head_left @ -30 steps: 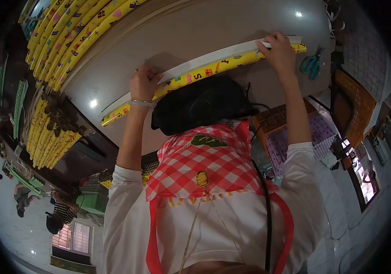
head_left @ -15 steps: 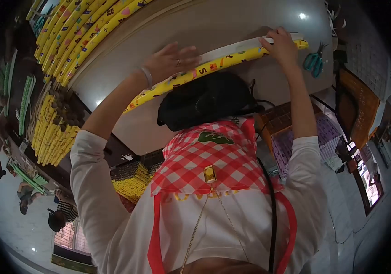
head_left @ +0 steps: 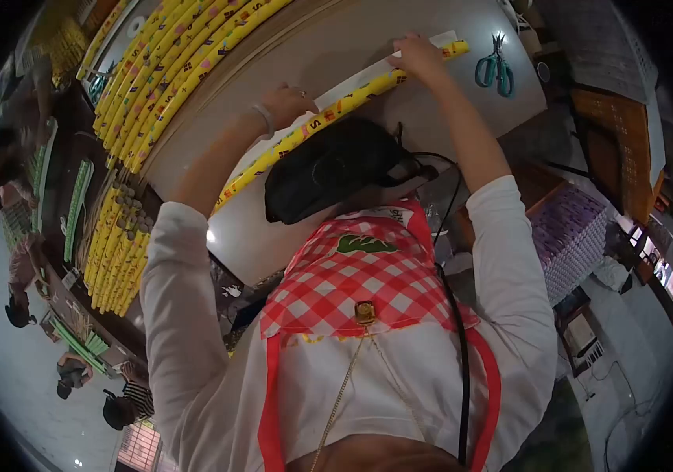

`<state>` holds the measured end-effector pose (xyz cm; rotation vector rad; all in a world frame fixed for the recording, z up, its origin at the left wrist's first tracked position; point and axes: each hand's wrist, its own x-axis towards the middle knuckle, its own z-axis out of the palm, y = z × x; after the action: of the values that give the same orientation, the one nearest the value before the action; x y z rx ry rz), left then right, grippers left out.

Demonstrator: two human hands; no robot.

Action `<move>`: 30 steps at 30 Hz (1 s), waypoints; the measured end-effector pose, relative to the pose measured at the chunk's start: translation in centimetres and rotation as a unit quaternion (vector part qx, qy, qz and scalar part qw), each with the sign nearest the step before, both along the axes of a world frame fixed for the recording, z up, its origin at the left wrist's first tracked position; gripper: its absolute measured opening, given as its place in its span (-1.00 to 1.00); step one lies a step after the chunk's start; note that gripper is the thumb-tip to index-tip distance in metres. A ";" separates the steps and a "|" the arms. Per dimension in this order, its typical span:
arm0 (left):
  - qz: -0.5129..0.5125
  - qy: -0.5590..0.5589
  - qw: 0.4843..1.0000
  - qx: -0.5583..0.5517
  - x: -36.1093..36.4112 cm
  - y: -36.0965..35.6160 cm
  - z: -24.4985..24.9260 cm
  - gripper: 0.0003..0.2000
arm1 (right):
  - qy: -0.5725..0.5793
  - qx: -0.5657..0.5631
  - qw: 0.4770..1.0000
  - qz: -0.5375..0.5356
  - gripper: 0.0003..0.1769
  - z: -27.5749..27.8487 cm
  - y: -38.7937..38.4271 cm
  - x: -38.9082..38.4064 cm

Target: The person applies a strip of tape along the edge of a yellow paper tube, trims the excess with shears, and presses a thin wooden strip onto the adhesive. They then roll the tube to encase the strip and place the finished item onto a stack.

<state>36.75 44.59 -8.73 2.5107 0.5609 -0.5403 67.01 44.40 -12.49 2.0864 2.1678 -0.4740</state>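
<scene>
The right hand (head_left: 420, 60) is pinching the white edge (head_left: 356, 80); pulling unevenly against the left hand (head_left: 285, 104) (open or closed, it is impossible to tell) could crease it. The slim yellow roll (head_left: 356, 99), showing small bright motifs, is lying slantwise on the table (head_left: 230, 240), beyond the black bag (head_left: 324, 169).

Table layout around the bag, as I read it on my feed.
From the bag (head_left: 328, 169) on the table (head_left: 238, 244), I find one tube (head_left: 344, 104) along its far side, 9 to 1 o'clock; scissors (head_left: 495, 69) at 2; a tube row (head_left: 183, 67) at 10; a tube bundle (head_left: 116, 252) at 8, off the table.
</scene>
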 end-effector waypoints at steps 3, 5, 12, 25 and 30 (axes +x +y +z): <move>0.142 -0.064 0.988 0.012 2.3 -0.8 -0.8 -0.71 | 0.011 -0.007 1.000 -0.011 -0.68 2.0 0.0 -1.1; 0.128 -0.049 0.987 0.081 3.9 -1.1 -1.0 -0.72 | -0.002 0.017 1.000 -0.026 -0.66 1.5 -0.4 -1.3; 0.143 -0.149 0.975 0.082 9.8 0.2 -3.2 -0.71 | 0.046 0.026 0.999 0.003 -0.67 2.3 -0.7 -1.0; 0.070 -0.133 0.985 0.081 11.7 0.6 -1.8 -0.49 | 0.133 0.062 0.985 0.090 -0.59 1.8 0.3 2.1; 0.090 -0.041 0.993 0.056 12.2 0.2 -1.6 -0.52 | 0.154 -0.003 0.981 0.115 -0.54 3.1 2.1 7.7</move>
<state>48.95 44.83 -10.28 2.5404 0.7976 -0.3438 74.72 46.52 -9.40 1.8251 2.5298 -0.8227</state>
